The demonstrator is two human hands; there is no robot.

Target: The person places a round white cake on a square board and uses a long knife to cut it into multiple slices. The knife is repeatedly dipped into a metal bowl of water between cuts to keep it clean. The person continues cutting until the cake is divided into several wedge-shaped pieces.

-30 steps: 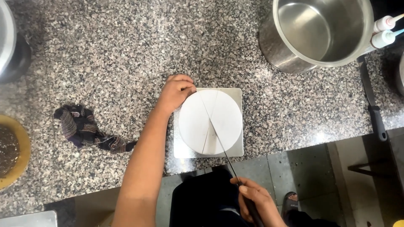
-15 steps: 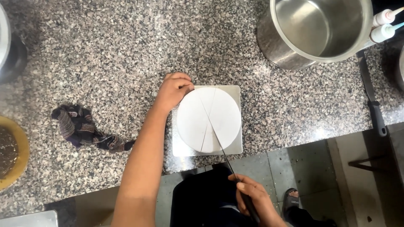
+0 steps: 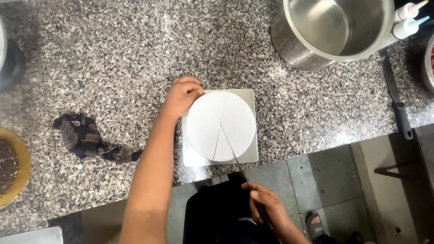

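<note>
Left hand [image 3: 181, 94] curled, arm extended; right hand [image 3: 266, 203] fisted.

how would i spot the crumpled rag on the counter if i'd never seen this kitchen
Start at the speckled granite counter and find the round white cake on its square board near the front edge. Go left past the left forearm; the rag lies alone there. It is the only soft thing: a dark, striped, bunched cloth with a tail trailing right, unlike the yellow dish at the far left edge.

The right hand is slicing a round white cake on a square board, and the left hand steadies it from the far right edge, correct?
Not quite. The head view shows the left hand at the cake's upper left edge. The right hand does hold the knife over the board.
</note>
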